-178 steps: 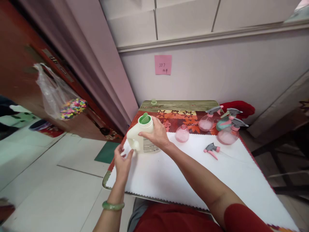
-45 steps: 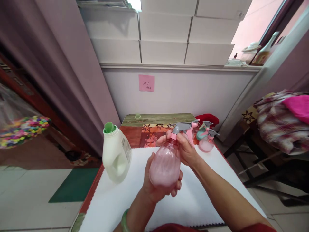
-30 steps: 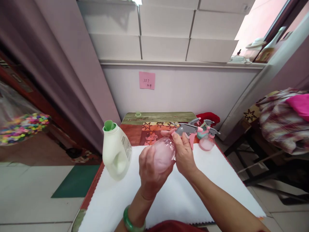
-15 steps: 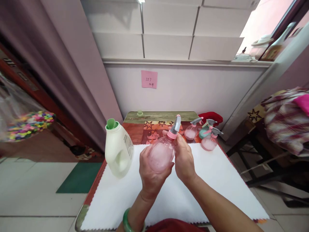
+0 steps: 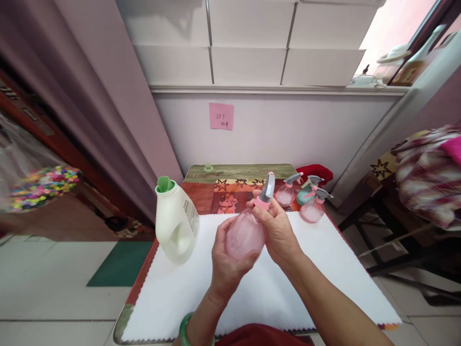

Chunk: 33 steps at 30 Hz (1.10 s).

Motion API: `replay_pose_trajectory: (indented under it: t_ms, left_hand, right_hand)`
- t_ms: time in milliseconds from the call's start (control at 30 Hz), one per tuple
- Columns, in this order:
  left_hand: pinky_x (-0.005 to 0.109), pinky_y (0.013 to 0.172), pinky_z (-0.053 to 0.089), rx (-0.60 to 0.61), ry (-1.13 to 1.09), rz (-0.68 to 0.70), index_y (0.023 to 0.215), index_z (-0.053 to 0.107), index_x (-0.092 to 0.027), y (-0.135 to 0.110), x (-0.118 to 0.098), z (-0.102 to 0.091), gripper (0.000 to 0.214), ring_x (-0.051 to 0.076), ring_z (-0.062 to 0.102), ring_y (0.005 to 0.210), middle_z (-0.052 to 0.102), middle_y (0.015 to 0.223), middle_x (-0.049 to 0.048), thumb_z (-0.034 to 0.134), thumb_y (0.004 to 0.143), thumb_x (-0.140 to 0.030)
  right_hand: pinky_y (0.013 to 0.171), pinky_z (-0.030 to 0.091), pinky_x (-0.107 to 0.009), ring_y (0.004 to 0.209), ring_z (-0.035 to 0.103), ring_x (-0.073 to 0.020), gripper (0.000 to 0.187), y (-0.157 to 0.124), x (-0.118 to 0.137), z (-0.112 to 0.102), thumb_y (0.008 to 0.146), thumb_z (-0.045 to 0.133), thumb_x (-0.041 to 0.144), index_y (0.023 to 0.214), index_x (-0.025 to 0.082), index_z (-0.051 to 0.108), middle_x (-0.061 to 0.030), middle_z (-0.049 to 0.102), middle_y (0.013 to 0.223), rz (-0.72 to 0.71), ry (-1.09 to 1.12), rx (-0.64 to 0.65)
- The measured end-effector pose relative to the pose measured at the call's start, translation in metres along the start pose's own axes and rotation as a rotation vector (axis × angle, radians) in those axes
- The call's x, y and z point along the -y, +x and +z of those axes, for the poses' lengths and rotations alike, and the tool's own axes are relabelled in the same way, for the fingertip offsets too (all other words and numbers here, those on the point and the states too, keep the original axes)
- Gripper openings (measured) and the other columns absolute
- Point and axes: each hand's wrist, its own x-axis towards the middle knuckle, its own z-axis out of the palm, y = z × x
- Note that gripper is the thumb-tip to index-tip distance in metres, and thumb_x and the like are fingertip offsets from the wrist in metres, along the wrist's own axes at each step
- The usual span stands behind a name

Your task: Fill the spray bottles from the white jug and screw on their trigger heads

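A pink see-through spray bottle [image 5: 246, 235] is held up over the white mat [image 5: 273, 293], tilted with its grey and pink spray head [image 5: 267, 190] up and to the right. My left hand [image 5: 230, 262] is closed round the bottle's body from the left and below. At the neck, my right hand [image 5: 279, 226] grips the pink collar with thumb and fingers. The bottle looks cloudy inside. To the left on the table stands a large pale green jug [image 5: 176, 223] with a darker green cup-like cap in its mouth.
At the table's back right stand several more spray bottles, among them a pink one [image 5: 311, 210] and a green one [image 5: 305, 196]. A small green cap [image 5: 208, 167] lies at the far edge. Beyond it rises a wall with a pink note [image 5: 221, 116].
The spray bottle has shifted slightly to the right and stands more upright. My right hand has come round onto the collar, and its thumb now lies across the front.
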Motion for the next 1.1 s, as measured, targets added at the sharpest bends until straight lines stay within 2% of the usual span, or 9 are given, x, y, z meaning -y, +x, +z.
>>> replay_pose_trajectory:
  t_ms: [133,300,400,500,600,700,867,967,1100]
  left_hand:
    - [0.047,0.094,0.055,-0.039,-0.086,-0.083,0.125,0.057,-0.025,0.001,0.001,0.002,0.07,0.035,0.063,0.116,0.066,0.125,0.0097,0.083,0.066,-0.053]
    - [0.044,0.093,0.054,0.011,-0.174,-0.152,0.123,0.056,-0.021,0.004,0.005,0.0,0.074,0.033,0.064,0.113,0.067,0.122,0.0111,0.081,0.064,-0.058]
    - [0.042,0.093,0.053,0.014,-0.205,-0.152,0.121,0.057,-0.022,0.004,0.003,0.0,0.073,0.031,0.064,0.11,0.067,0.119,0.0091,0.084,0.062,-0.054]
    - [0.041,0.092,0.054,0.016,-0.212,-0.131,0.123,0.058,-0.023,0.003,-0.001,0.001,0.071,0.03,0.065,0.109,0.068,0.12,0.0074,0.085,0.062,-0.048]
    - [0.042,0.092,0.055,0.052,-0.186,-0.108,0.121,0.06,-0.025,0.003,-0.001,0.002,0.069,0.031,0.065,0.111,0.068,0.122,0.0073,0.087,0.061,-0.044]
    - [0.043,0.092,0.055,0.074,-0.177,-0.116,0.12,0.061,-0.025,0.003,0.002,0.003,0.068,0.033,0.065,0.112,0.068,0.122,0.0082,0.087,0.06,-0.043]
    - [0.043,0.093,0.053,0.092,-0.259,-0.154,0.123,0.058,-0.021,0.002,0.013,0.002,0.072,0.032,0.064,0.111,0.067,0.122,0.0107,0.085,0.063,-0.05]
    - [0.043,0.093,0.052,0.122,-0.311,-0.182,0.124,0.057,-0.02,0.002,0.015,0.001,0.073,0.032,0.064,0.111,0.067,0.122,0.0116,0.083,0.064,-0.053]
    - [0.044,0.092,0.053,0.099,-0.24,-0.144,0.122,0.057,-0.021,0.002,0.007,0.004,0.073,0.033,0.064,0.11,0.067,0.121,0.0111,0.085,0.061,-0.05]
  right_hand:
    - [0.087,0.053,-0.033,0.098,0.068,-0.0206,0.044,-0.001,-0.001,-0.002,0.077,0.081,0.046,0.114,0.025,0.07,-0.0042,0.075,0.11,-0.009,-0.11,0.007]
    - [0.103,0.049,-0.043,0.119,0.064,-0.0269,0.048,0.002,0.004,-0.006,0.091,0.057,0.062,0.118,0.024,0.071,-0.0079,0.072,0.126,0.029,0.006,0.157]
    - [0.104,0.048,-0.041,0.116,0.066,-0.0257,0.04,0.006,0.004,-0.011,0.089,0.067,0.054,0.114,0.024,0.073,-0.0078,0.075,0.12,-0.002,-0.006,0.158]
    - [0.095,0.051,-0.037,0.104,0.07,-0.0239,0.034,0.008,0.001,-0.013,0.082,0.076,0.049,0.104,0.023,0.075,-0.0068,0.077,0.109,-0.035,-0.046,0.114]
    - [0.083,0.053,-0.034,0.089,0.07,-0.0216,0.035,0.006,-0.001,-0.012,0.074,0.084,0.047,0.095,0.021,0.074,-0.0062,0.078,0.101,-0.045,-0.112,0.005]
    - [0.086,0.053,-0.037,0.093,0.07,-0.0234,0.042,0.002,-0.003,-0.01,0.072,0.085,0.049,0.099,0.02,0.072,-0.0079,0.077,0.104,-0.064,-0.159,-0.06]
    - [0.105,0.048,-0.046,0.122,0.064,-0.0285,0.056,-0.002,0.0,-0.014,0.085,0.066,0.063,0.127,0.026,0.063,-0.0084,0.071,0.128,-0.034,-0.09,0.111]
    - [0.104,0.049,-0.048,0.124,0.063,-0.0307,0.051,0.0,0.005,-0.02,0.09,0.057,0.063,0.121,0.024,0.067,-0.0091,0.072,0.126,0.012,-0.03,0.192]
    - [0.096,0.053,-0.046,0.111,0.07,-0.0302,0.039,0.004,0.008,-0.021,0.084,0.07,0.056,0.102,0.021,0.07,-0.0101,0.077,0.112,-0.047,-0.106,0.18]
